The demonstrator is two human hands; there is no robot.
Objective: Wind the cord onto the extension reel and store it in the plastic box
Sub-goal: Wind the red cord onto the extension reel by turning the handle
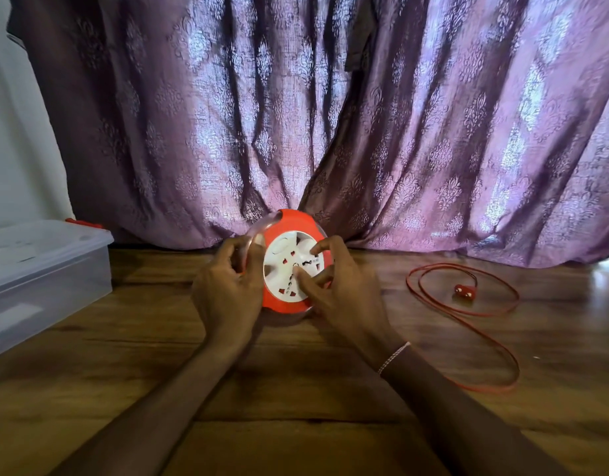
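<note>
Standing on edge, extension reel (279,269), socket face toward viewer

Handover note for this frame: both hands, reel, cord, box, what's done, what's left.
Left hand: grips the left rim of the extension reel, which stands on edge on the wooden surface.
Right hand: curled fingertips grip the reel's white socket face.
Cord: lies in loose loops on the surface to the right, with the red plug inside the far loop.
Plastic box: far left, lid on.
Done: reel is in hand, set up for winding.
Left: wind in the loose cord and plug, open the box, put the reel inside.
</note>
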